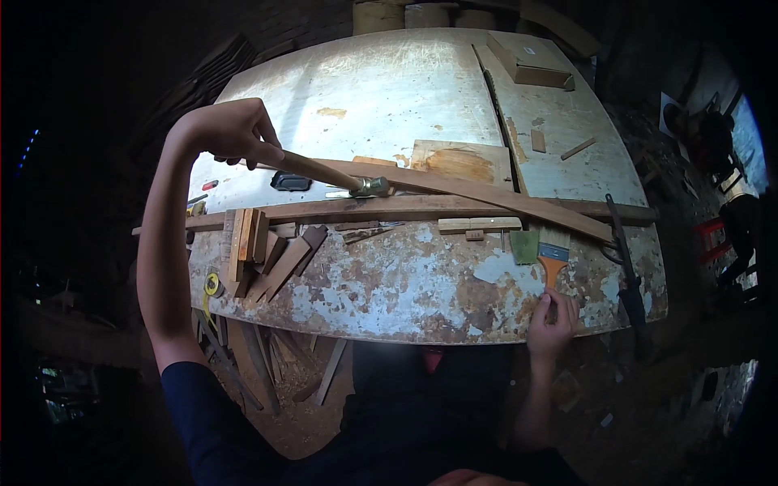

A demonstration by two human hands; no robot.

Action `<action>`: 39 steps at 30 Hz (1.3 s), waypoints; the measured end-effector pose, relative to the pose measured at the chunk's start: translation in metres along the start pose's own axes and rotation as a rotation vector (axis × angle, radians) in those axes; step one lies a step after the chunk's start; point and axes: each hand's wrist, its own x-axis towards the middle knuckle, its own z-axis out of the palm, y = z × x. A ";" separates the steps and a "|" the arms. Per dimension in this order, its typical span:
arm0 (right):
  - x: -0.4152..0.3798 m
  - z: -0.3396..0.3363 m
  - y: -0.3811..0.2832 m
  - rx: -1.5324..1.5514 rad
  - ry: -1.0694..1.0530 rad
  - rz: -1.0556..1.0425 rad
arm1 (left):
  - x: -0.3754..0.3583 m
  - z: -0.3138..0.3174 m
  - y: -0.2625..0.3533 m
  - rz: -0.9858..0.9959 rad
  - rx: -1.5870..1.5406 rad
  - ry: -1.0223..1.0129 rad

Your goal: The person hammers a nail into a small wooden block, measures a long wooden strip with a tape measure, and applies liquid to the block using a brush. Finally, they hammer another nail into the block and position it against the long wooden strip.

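Note:
My left hand [231, 134] is closed around the end of a hammer's wooden handle. The hammer [320, 172] slants down to the right, its metal head over the long wooden boards. A flat paintbrush [552, 263] with an orange handle lies bristles-away near the front right of the table. At its handle end, my right hand [553, 324] is closed with the fingertips on the handle. Beside the bristles is a green square piece [524, 247]. Between the hands lie a light wooden strip [480, 224] and a small wooden block [474, 236].
The worn table [389, 300] carries a long beam [324, 211] and a crossing board [502, 198]. Stacked wood pieces [247, 243] and a tape measure [212, 284] sit at left. A handsaw [628, 275] hangs over the right edge. A cardboard box [531, 65] stands far right.

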 end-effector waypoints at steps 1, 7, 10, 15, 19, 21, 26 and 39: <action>0.001 0.000 -0.001 0.002 0.001 -0.002 | 0.002 -0.004 -0.005 0.027 -0.019 -0.016; 0.003 -0.006 -0.001 -0.022 0.039 -0.096 | -0.003 0.028 -0.056 0.375 -0.493 0.019; -0.002 -0.008 -0.021 0.193 0.025 -0.023 | -0.021 0.099 -0.033 0.422 -0.929 0.124; -0.002 0.007 -0.090 1.140 -0.627 0.359 | -0.070 0.217 0.075 0.552 -1.529 0.092; 0.012 0.012 -0.128 1.474 -0.744 0.298 | -0.083 0.281 0.138 0.635 -1.749 -0.074; 0.011 0.016 -0.129 1.454 -0.599 0.268 | -0.090 0.300 0.162 0.694 -1.751 -0.164; 0.003 0.011 -0.110 1.410 -0.402 0.532 | -0.095 0.333 0.194 0.629 -1.527 -0.215; -0.002 0.004 -0.030 1.147 -0.489 0.751 | -0.037 0.314 0.129 0.291 -0.963 0.704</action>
